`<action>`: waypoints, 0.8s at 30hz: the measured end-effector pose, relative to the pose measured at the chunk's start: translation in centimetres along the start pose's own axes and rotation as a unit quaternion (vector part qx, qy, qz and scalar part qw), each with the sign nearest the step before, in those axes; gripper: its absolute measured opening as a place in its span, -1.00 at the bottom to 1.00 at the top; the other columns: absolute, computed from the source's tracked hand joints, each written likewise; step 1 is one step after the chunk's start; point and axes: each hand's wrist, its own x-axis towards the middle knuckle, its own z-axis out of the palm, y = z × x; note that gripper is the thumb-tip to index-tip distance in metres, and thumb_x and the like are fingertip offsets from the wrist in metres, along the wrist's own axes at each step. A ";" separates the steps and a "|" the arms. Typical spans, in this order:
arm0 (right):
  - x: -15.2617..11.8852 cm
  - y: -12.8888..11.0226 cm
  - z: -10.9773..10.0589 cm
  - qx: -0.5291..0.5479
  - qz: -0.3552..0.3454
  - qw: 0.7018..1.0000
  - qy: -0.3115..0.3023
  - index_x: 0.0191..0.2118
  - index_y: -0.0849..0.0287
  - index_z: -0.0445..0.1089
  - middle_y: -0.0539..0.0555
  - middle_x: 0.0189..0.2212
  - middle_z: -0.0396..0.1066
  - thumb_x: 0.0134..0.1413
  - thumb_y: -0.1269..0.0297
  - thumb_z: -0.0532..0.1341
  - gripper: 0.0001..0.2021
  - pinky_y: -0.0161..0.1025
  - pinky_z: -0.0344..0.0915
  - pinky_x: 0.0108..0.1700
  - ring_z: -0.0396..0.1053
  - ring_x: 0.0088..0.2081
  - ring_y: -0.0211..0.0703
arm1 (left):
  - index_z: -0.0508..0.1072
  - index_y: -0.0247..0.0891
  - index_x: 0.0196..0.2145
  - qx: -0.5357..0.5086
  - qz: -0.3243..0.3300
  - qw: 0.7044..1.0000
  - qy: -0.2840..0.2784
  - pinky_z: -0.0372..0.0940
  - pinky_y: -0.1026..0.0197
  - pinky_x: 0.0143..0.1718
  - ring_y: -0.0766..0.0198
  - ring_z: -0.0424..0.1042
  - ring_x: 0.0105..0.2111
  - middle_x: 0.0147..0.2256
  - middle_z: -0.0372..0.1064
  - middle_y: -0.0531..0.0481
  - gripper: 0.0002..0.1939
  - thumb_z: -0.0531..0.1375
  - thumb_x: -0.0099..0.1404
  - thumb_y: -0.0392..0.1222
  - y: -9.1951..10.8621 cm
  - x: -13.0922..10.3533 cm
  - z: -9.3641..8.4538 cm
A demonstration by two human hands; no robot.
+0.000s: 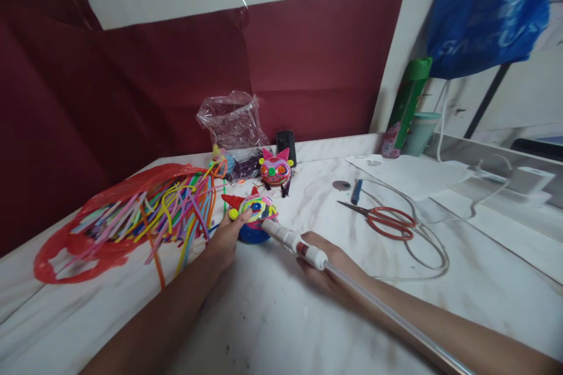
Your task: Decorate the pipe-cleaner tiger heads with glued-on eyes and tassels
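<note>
Low over the table, my left hand grips a small mask-like craft figure by its left side. The figure has red pointed ears, a blue and yellow eye and a dark blue underside. In my right hand is a white hot glue gun, a long clear glue stick running out of its back. The gun's nozzle meets or nearly meets the figure's right side; contact is hard to tell. Behind it stands a similar pink-eared craft figure, with dark tassels beneath.
Colourful pipe cleaners lie on a red plastic bag at left. Red-handled scissors, a blue-capped tool and a looped cable lie at right. A clear plastic bag, black phone-like object and green can stand behind.
</note>
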 end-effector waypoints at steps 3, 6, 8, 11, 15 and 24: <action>0.0 0.1 0.0 0.005 -0.012 1.000 -0.001 -0.36 0.12 0.17 0.01 -0.44 0.30 0.08 0.33 0.06 -0.98 -0.34 0.28 -0.39 0.31 -0.45 -0.26 | 0.41 -0.24 -0.09 0.005 0.002 1.000 -0.003 0.20 -0.01 0.07 0.02 0.42 -0.04 -0.18 0.52 -0.09 -0.41 0.40 -0.10 -0.06 0.0 0.0 0.0; 0.1 -0.1 -0.1 0.005 -0.011 1.000 0.000 -0.37 0.12 0.18 0.01 -0.45 0.30 0.06 0.33 0.06 -0.98 -0.34 0.27 -0.40 0.31 -0.46 -0.26 | 0.41 -0.25 -0.08 0.007 0.008 1.000 -0.005 0.17 -0.02 0.08 0.02 0.41 -0.03 -0.17 0.52 -0.11 -0.39 0.40 -0.10 -0.03 0.1 0.0 0.1; 0.1 -0.3 -0.1 0.007 0.009 1.000 -0.002 -0.38 0.12 0.17 0.01 -0.46 0.30 0.04 0.33 0.07 -0.98 -0.33 0.27 -0.41 0.31 -0.46 -0.24 | 0.41 -0.25 -0.08 0.009 0.009 1.000 -0.008 0.17 -0.03 0.08 0.01 0.41 -0.03 -0.16 0.52 -0.12 -0.38 0.41 -0.11 -0.03 0.2 0.0 0.2; 0.1 -0.5 -0.2 0.010 0.035 0.999 -0.002 -0.39 0.12 0.17 0.02 -0.47 0.30 0.05 0.32 0.06 -0.96 -0.31 0.28 -0.40 0.32 -0.46 -0.23 | 0.41 -0.25 -0.08 0.009 0.014 1.000 -0.015 0.19 -0.02 0.07 0.01 0.42 -0.03 -0.16 0.52 -0.11 -0.39 0.41 -0.11 -0.03 0.1 0.1 0.1; 0.1 -0.5 -0.3 0.000 0.002 1.000 0.006 -0.38 0.12 0.16 0.02 -0.46 0.28 0.07 0.33 0.05 -0.97 -0.32 0.28 -0.39 0.31 -0.45 -0.24 | 0.42 -0.26 -0.10 0.011 0.003 1.000 -0.013 0.22 -0.01 0.05 0.02 0.44 -0.06 -0.18 0.53 -0.10 -0.42 0.40 -0.09 -0.04 0.0 0.2 -0.1; 0.0 0.1 0.0 -0.007 -0.025 1.000 0.014 -0.38 0.13 0.19 0.03 -0.45 0.30 0.02 0.40 0.07 -0.96 -0.33 0.27 -0.39 0.27 -0.46 -0.25 | 0.42 -0.27 -0.08 0.005 0.008 1.000 -0.012 0.21 0.00 0.07 0.01 0.43 -0.05 -0.19 0.53 -0.12 -0.38 0.42 -0.11 -0.06 0.2 0.1 0.1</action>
